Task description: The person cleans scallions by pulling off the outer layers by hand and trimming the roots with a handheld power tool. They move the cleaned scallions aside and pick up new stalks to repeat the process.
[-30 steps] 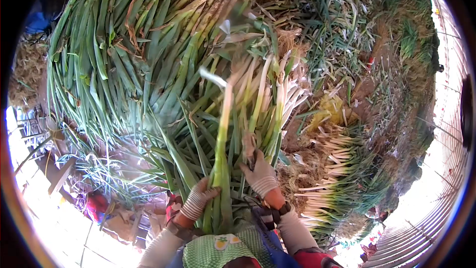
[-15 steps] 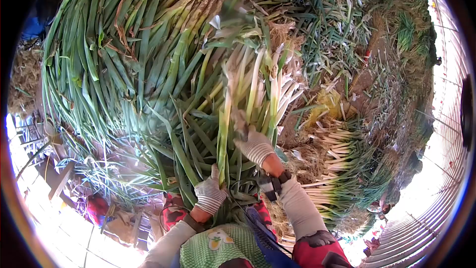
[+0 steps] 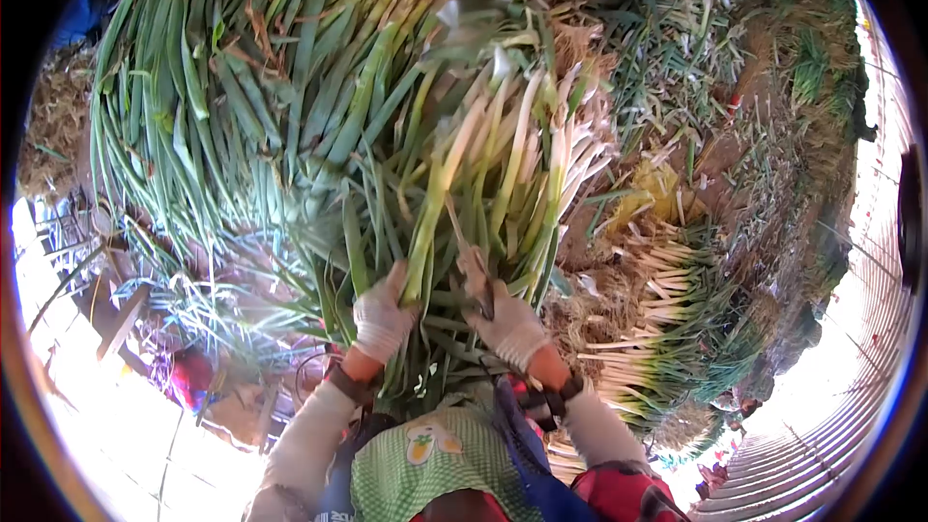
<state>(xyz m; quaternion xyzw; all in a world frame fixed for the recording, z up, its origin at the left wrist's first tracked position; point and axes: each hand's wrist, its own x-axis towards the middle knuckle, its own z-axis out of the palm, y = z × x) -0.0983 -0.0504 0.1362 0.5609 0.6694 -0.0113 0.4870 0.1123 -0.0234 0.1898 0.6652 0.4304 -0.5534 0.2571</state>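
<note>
My left hand (image 3: 384,317), in a striped glove, is closed around the green part of a leek stalk (image 3: 432,205) that points up and away from me. Just to the right, my gloved right hand (image 3: 503,317) grips a brownish tool (image 3: 471,269) with a thin tip reaching up beside the stalk; its exact shape is blurred. Long green leaves lie under and between both hands. Beyond them, a bundle of leeks (image 3: 522,135) shows its pale stems.
A large heap of long green leaves (image 3: 232,106) fills the upper left. At the right lie a row of trimmed leeks (image 3: 657,309), a yellow bag (image 3: 650,191) and scattered leaf scraps (image 3: 667,39). A green checked apron (image 3: 445,464) covers my lap.
My left hand has moved up and left, its stalk now leaning more. My right hand is slightly lower, and its tool points up more clearly beside the stalk.
</note>
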